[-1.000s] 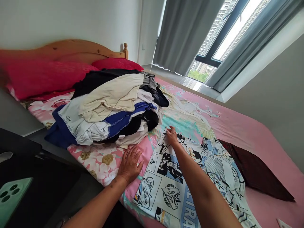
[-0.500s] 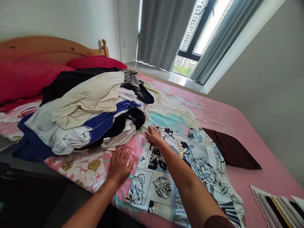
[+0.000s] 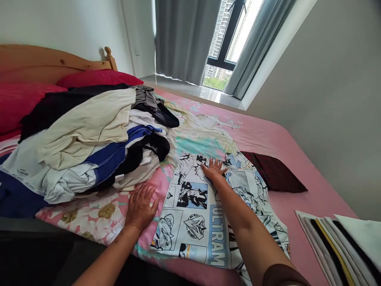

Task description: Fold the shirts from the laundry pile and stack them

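Observation:
A white garment with black and blue comic print [image 3: 193,194] lies spread flat on the bed, lettering running down its middle. My right hand [image 3: 213,169] rests on its upper part, fingers spread and holding nothing. To the left of the garment, my left hand [image 3: 141,206] lies on the pink floral bedsheet [image 3: 104,216] with its fingers apart. Just beyond that hand is a heap of loose clothes [image 3: 89,127], with cream, white, blue and black pieces in it. My right forearm covers part of the print.
A dark red folded cloth [image 3: 274,172] lies to the garment's right. Nearer, at the right edge, is a row of folded clothes [image 3: 336,242]. Red pillows [image 3: 101,78] lean by the wooden headboard [image 3: 53,59]. Grey curtains [image 3: 181,39] hang at the window.
My right hand has slid rightward across the garment, from its upper left edge to its upper middle. My left hand has stayed on the sheet. The view has turned slightly right.

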{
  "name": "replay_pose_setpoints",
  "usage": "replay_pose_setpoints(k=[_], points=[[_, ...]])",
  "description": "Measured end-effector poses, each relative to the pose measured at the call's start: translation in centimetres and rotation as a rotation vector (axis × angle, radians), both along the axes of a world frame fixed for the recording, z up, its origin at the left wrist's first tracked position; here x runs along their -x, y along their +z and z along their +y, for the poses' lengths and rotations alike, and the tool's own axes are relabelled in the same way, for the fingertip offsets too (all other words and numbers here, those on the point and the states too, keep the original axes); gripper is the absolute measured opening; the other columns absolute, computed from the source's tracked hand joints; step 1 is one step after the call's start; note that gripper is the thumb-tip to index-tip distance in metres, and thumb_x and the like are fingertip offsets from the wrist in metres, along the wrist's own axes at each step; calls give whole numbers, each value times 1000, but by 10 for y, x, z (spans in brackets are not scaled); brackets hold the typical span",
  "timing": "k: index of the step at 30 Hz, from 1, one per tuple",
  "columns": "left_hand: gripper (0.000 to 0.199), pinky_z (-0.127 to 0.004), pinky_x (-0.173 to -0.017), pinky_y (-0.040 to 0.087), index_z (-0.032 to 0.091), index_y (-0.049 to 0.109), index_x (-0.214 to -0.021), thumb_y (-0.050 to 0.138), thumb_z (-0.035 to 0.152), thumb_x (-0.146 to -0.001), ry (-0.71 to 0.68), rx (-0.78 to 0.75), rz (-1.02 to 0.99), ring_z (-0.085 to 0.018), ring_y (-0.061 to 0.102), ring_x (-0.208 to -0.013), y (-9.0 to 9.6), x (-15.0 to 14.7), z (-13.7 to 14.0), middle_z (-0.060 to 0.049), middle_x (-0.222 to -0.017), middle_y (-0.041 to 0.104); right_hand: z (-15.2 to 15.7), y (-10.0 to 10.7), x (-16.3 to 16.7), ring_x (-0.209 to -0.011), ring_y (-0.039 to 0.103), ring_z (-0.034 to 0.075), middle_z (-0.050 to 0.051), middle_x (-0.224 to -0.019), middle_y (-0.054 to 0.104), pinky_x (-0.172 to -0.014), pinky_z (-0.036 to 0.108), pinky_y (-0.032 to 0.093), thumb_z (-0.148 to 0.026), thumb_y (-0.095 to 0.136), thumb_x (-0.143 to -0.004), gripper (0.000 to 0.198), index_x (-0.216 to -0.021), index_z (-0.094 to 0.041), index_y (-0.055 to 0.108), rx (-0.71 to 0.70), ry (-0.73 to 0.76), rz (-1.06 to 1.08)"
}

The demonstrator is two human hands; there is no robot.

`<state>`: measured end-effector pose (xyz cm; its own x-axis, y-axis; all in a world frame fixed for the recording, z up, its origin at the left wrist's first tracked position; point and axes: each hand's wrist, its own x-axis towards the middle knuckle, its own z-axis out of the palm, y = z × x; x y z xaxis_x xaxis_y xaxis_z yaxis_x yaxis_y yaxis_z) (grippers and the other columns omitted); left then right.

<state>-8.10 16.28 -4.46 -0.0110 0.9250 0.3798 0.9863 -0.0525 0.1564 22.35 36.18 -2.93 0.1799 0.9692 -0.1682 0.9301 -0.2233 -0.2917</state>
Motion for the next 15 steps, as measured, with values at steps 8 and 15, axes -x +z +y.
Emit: replay_pose_setpoints(k=[8, 15], points=[[43, -47, -106, 27, 21, 55, -121, 48, 40, -83, -8, 0, -25, -29, 43, -125, -3, 1, 2, -12, -133, 52, -130, 1, 103, -141, 1, 36, 16, -154, 12, -104, 63, -12, -65, 34, -86, 76, -146, -19, 26, -19, 362, 54], [43, -45, -107, 26, 20, 54, -120, 47, 39, -81, -35, -8, -20, -28, 42, -126, -2, 0, 8, -11, -134, 50, -187, 31, 95, -136, 29, 18, 1, -143, 41, -112, 53, 5, -52, 30, -94, 50, -140, -34, 32, -104, 665, 426]])
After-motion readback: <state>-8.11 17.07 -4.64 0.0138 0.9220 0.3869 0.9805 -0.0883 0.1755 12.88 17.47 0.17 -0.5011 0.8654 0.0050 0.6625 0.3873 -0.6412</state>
